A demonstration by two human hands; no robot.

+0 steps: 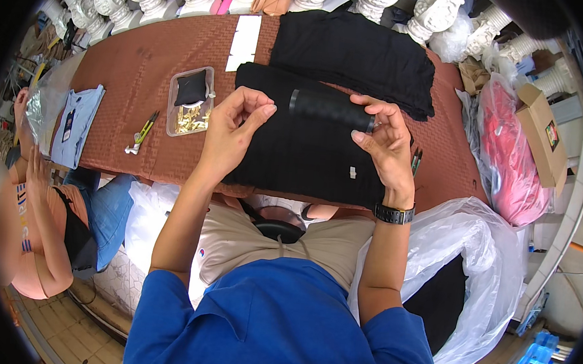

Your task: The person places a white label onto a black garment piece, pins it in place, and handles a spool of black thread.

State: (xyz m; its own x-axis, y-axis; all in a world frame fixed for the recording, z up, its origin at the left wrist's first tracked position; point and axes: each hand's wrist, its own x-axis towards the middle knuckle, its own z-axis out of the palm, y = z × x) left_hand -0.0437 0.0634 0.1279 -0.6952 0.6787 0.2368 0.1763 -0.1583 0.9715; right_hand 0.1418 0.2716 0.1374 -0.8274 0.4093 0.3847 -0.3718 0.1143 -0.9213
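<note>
My right hand [388, 138] grips one end of a black cylindrical spool [330, 109], thumb below and fingers above. The spool lies sideways in the air, its grey rim toward my left hand. Thumb and forefinger of my left hand [236, 127] are pinched together beside that rim; whatever is between them is too small to make out. Under both hands a folded black garment [293, 162] is spread on the table, with a small white tag [353, 173] near its lower right. Another black cloth [355, 51] lies beyond it.
A brown cloth covers the table [179, 46]. On it are a clear tray [172, 116] with a black cushion and brass-coloured pins, a yellow-black cutter [148, 126], a white card [244, 42] and a blue shirt [78, 125]. A co-worker [44, 232] sits left; a plastic bag [495, 264] stands right.
</note>
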